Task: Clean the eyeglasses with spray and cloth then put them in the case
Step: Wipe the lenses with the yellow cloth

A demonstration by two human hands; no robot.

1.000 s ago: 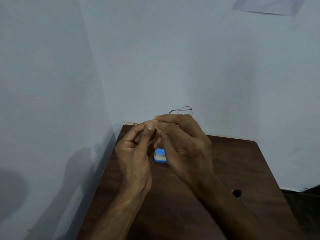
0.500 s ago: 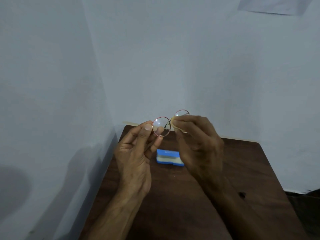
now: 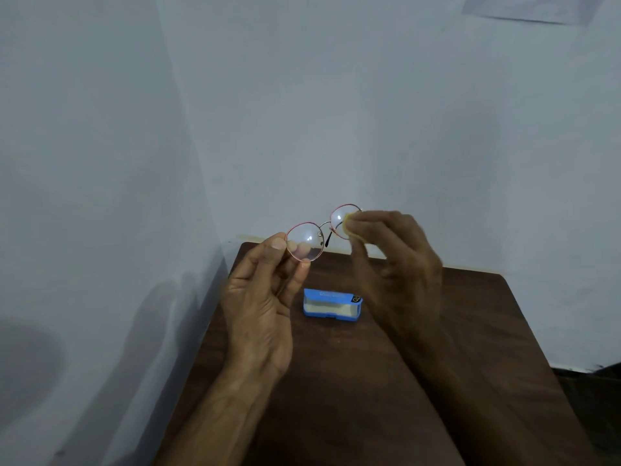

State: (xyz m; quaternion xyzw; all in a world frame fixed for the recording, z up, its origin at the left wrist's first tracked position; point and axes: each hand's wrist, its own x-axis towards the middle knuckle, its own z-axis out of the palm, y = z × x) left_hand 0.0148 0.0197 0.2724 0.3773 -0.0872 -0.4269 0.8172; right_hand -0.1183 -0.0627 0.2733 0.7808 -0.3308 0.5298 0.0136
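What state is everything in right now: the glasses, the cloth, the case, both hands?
eyeglasses: held up in the air, not yet stowed
cloth: pressed on one lens
case: open, lying on the table
left hand: pinches the other lens's rim
right hand: pinches the cloth

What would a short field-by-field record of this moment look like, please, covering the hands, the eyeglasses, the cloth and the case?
left hand: pinches the rim of one lens of the eyeglasses, held up above the table
right hand: pinches a yellow cloth against the other lens
case: blue, pale lining showing, apparently open, lying on the table between the two hands
spray: not in view
backdrop: plain pale wall
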